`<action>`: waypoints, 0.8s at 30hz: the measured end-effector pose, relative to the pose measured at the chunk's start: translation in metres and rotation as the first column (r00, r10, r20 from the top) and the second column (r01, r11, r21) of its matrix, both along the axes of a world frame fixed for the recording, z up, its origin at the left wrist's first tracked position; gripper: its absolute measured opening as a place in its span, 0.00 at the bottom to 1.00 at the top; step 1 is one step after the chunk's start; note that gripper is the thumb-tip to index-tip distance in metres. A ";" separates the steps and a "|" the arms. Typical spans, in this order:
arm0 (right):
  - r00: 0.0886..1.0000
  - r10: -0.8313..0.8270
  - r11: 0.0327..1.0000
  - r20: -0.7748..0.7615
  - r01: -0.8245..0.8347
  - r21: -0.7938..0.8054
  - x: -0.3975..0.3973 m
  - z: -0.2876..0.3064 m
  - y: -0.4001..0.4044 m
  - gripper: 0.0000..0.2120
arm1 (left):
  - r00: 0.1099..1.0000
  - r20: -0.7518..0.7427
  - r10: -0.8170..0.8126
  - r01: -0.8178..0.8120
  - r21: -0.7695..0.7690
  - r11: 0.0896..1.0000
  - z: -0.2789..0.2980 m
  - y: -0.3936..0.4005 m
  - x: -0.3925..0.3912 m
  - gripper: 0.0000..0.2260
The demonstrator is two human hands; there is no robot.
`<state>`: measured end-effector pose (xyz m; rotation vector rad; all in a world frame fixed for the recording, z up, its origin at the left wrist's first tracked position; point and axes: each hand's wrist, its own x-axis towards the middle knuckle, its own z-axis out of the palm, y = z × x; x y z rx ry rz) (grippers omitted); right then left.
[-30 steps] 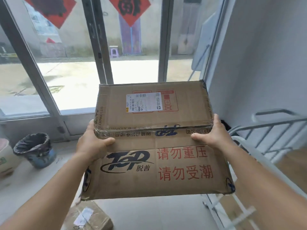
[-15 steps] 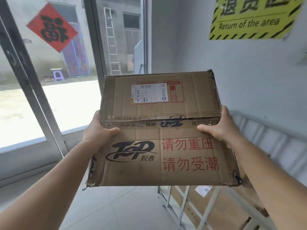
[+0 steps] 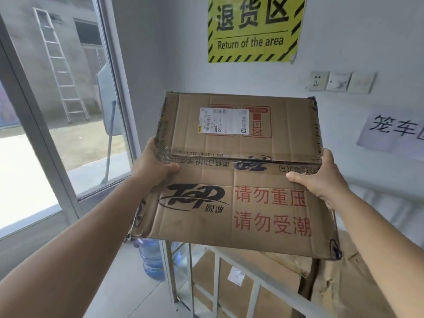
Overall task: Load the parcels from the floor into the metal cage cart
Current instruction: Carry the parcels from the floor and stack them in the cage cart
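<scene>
Below, cage cart [image 3: 238, 269] apparently holds boxes [image 3: 282, 283].

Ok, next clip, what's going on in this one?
A person is carrying a large cardboard box with both bare hands, the left hand on its left edge and the right hand on its right edge. The box is held in the air above the metal cage cart, which already has other cardboard parcels in it. It has not been set down yet. A water jug stands on the floor beside the cart.
</scene>
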<state>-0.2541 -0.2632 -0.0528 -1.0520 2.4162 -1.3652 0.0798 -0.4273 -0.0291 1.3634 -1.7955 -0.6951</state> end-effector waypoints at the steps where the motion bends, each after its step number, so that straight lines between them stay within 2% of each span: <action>1: 0.999 -0.031 1.000 0.013 0.031 -0.001 -0.007 -0.002 -0.005 0.51 | 0.999 0.008 -0.032 0.032 -0.009 0.999 0.000 -0.014 -0.012 0.34; 4: 0.992 -0.119 0.993 0.043 0.119 0.016 -0.027 -0.006 -0.019 0.52 | 0.992 0.043 -0.122 0.123 -0.016 0.992 -0.001 -0.057 -0.046 0.34; 8: 0.974 -0.204 0.979 0.101 0.203 0.020 -0.046 -0.019 -0.028 0.47 | 0.969 0.100 -0.225 0.228 -0.015 0.974 -0.008 -0.102 -0.091 0.36; 13: 0.944 -0.286 0.957 0.165 0.272 0.105 -0.076 -0.043 -0.031 0.44 | 0.933 0.155 -0.326 0.318 0.075 0.945 -0.034 -0.137 -0.146 0.33; 19: 0.896 -0.339 0.912 0.287 0.238 0.335 -0.117 -0.088 -0.045 0.51 | 0.858 0.295 -0.421 0.353 0.258 0.899 -0.077 -0.164 -0.202 0.32; 24: 0.845 -0.365 0.864 0.391 0.151 0.479 -0.143 -0.134 -0.060 0.50 | 0.798 0.378 -0.470 0.312 0.407 0.858 -0.123 -0.179 -0.233 0.29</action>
